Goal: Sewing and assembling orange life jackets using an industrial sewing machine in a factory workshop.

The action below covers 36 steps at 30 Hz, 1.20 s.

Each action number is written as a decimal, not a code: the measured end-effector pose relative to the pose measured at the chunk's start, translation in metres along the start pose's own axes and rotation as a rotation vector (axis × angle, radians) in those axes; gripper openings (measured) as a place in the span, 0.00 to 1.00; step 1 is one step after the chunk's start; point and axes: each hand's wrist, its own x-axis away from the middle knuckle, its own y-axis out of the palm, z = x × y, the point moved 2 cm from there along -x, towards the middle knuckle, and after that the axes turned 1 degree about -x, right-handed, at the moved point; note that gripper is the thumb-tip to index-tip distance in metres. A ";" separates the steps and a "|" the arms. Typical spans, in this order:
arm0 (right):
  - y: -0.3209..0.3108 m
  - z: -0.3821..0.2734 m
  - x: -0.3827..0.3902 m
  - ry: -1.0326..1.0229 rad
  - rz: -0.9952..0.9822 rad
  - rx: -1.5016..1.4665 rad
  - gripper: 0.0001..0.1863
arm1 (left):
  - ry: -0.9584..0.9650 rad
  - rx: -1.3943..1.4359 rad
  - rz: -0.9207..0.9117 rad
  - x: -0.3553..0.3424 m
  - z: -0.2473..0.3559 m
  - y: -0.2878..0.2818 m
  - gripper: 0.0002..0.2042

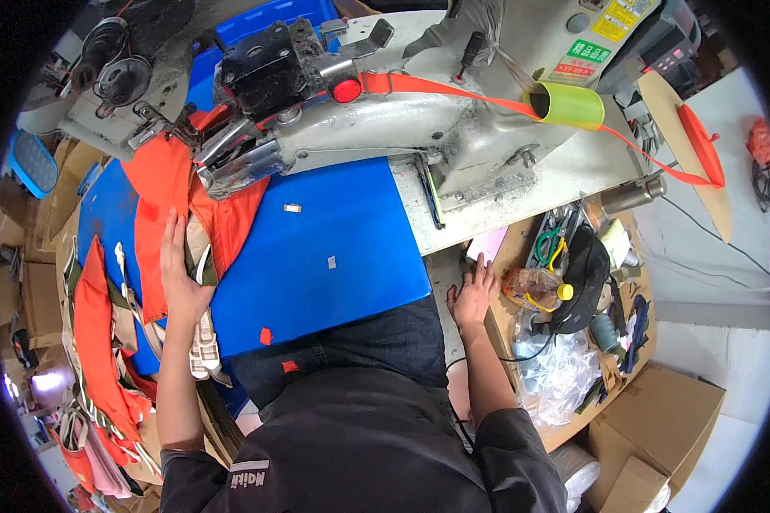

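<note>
My left hand [185, 286] lies flat, fingers stretched forward, on a piece of orange fabric [154, 192] with cream straps and olive edging. The fabric runs under the head of a grey sewing machine [376, 128]. Its needle area is hidden. My right hand [473, 297] is over at the right, by the edge of an open wooden drawer. Its fingers are spread, with the tips at a flat pink item [488, 244] whose kind I cannot make out. Orange webbing [453, 87] runs across the machine from a reel through a yellow-green tube [569, 105].
A blue work surface [334, 222] lies before me, with small orange scraps near its front edge. More orange pieces [98, 342] hang at the left. In the drawer are scissors [549, 246], a plastic bottle [535, 289], a black cap [586, 278] and clear plastic bags. Cardboard boxes [659, 419] stand lower right.
</note>
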 end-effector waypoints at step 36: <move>-0.004 -0.002 0.000 0.026 0.009 -0.031 0.20 | 0.007 0.023 -0.002 0.001 -0.002 0.000 0.47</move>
